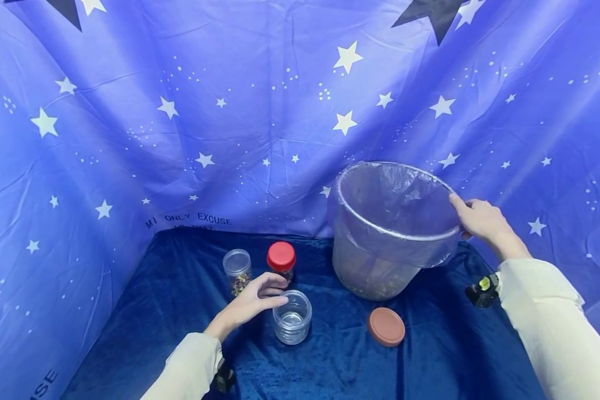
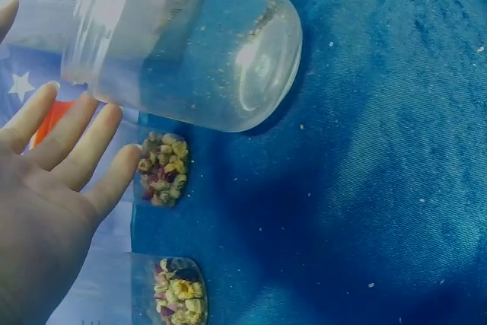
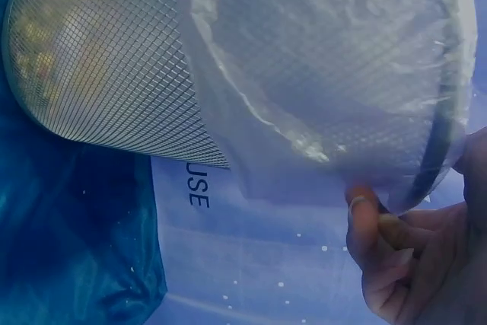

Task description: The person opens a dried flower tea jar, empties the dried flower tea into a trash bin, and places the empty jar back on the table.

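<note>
An uncovered clear jar (image 1: 292, 319) stands upright on the cloth. Beside its mouth is my left hand (image 1: 257, 297), fingers spread and loosely extended; the left wrist view shows this hand (image 2: 61, 176) with a bare palm and the clear jar (image 2: 205, 51) beyond the fingertips. On the right, my right hand (image 1: 482, 222) grips the rim of a mesh wastebasket (image 1: 375, 272) lined with a clear plastic bag (image 1: 405, 191). In the right wrist view, the fingers of that hand (image 3: 418, 256) curl under the bag-covered rim. Yellowish bits show through the mesh at the basket's bottom.
Behind the left hand stand a clear-lidded jar of dried flower buds (image 1: 237, 269) and a red-lidded jar (image 1: 281, 256). A loose brownish-pink lid (image 1: 386, 326) lies before the basket. Dark blue cloth (image 1: 330, 366) covers the table, and a starry curtain (image 1: 260, 111) hangs behind.
</note>
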Tool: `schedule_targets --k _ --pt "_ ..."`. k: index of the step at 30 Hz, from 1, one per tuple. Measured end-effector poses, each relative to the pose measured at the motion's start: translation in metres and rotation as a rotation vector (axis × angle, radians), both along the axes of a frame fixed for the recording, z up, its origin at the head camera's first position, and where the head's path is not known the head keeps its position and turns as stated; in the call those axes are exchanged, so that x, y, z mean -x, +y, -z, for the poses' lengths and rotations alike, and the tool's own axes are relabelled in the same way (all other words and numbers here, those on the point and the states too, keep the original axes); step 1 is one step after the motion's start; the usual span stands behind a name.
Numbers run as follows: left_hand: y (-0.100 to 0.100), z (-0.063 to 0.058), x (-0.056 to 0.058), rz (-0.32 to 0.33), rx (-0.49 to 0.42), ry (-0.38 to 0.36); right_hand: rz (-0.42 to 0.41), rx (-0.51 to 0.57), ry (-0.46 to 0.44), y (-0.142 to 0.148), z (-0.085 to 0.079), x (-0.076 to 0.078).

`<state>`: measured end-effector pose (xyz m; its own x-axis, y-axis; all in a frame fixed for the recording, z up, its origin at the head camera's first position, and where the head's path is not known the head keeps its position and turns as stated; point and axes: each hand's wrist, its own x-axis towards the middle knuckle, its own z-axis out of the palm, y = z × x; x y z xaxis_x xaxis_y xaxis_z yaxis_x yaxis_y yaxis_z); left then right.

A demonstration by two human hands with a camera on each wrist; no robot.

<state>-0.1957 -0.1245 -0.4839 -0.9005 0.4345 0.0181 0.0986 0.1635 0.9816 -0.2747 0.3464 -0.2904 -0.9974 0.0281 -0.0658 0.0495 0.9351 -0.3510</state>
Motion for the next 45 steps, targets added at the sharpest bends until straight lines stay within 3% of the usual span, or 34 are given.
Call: schedule_targets --k 9,14,17,21,29,34,41,45 --pt "0.004 -0.009 0.001 -0.022 0.012 0.024 0.122 -0.096 0.058 0.001 0.0 -0.006" --pt "0.001 -0.013 0.003 -0.06 0.026 0.047 0.135 -0.121 0.212 -0.007 -0.004 -0.001" --pt "-0.002 -0.017 0.005 -0.076 0.048 0.066 0.11 -0.132 0.293 -0.014 -0.007 -0.001" --pt "-0.005 -0.024 0.009 -0.096 0.067 0.089 0.058 -0.132 0.329 -0.027 -0.011 -0.002" --pt "-0.012 -0.039 0.015 -0.157 0.111 0.113 -0.064 -0.179 0.296 -0.053 -0.013 -0.003" --pt "-0.016 -0.051 0.018 -0.158 0.165 0.158 -0.12 -0.183 0.273 -0.069 -0.015 -0.007" --pt "-0.021 -0.066 0.023 -0.19 0.256 0.234 -0.2 -0.149 0.316 -0.095 -0.015 -0.014" --pt "-0.022 -0.071 0.025 -0.217 0.335 0.233 -0.251 -0.12 0.355 -0.109 -0.015 -0.021"
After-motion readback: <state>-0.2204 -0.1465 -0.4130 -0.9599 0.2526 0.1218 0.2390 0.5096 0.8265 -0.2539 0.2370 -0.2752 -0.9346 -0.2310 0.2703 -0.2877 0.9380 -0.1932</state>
